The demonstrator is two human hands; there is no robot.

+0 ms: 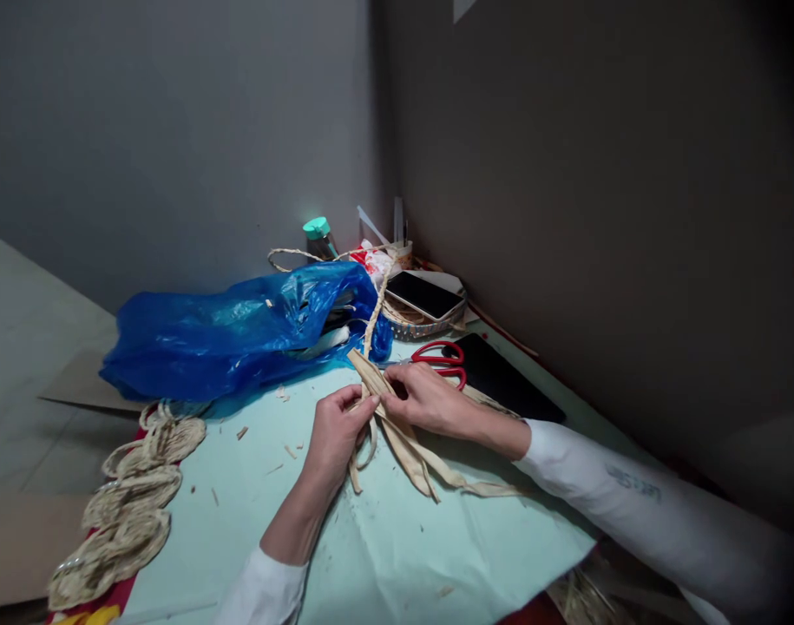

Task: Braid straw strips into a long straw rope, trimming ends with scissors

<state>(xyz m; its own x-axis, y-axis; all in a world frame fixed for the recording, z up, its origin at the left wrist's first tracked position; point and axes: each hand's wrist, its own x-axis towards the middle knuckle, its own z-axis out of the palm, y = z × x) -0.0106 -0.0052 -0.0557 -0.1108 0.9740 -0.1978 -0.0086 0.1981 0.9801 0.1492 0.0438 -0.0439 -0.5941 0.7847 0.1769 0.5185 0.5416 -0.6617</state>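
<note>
Both hands, 2 in all, left (337, 427) and right (423, 395), pinch pale fibre strips (402, 438) above the table; beyond them lie 1 red-handled scissors (443, 363) and 1 phone (425, 294).

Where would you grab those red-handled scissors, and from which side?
By the red loops, probably from above and the right: the scissors lie low, blades leading left toward the pale strips, and the right hand crowds their near side.

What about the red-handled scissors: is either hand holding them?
No, the scissors lie beyond the right hand, while it and the left hand pinch pale strips.
</note>
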